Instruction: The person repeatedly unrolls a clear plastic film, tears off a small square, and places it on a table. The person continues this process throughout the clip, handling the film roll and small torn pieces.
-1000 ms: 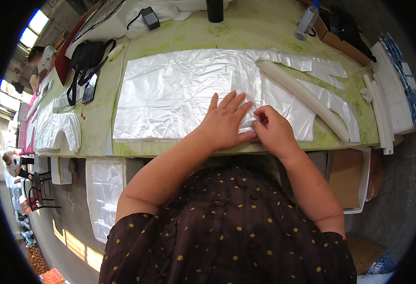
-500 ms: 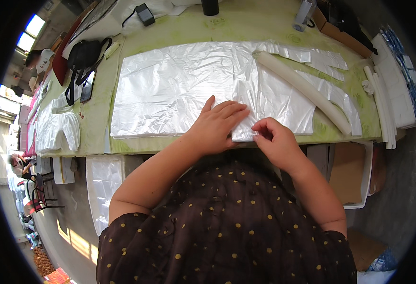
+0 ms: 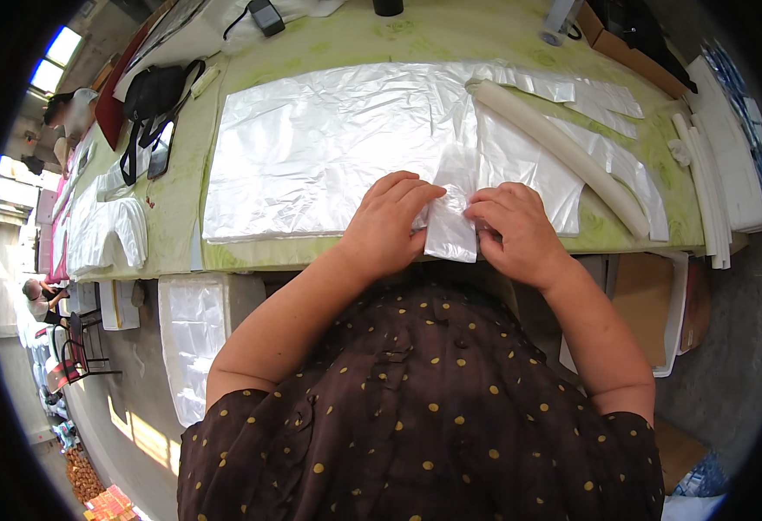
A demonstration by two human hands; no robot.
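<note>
Dark cup (image 3: 388, 7) — cut by the top edge; clear bottle (image 3: 558, 23) likewise.

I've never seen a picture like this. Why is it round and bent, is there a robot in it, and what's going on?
There's no robot here: these are a person's bare hands. The camera sits on that person's head and looks down through a very wide lens, so straight edges curve and the corners go dark. Left in the picture is the person's left.

The table has a green patterned cover. On it lie large, shiny white plastic sheets, with a pale tube slanting across their right part. A black bag sits at the upper left.

The left hand and right hand are on either side of a narrow plastic strip, fingers at its edges. How firmly they grip it, I can't tell.
</note>
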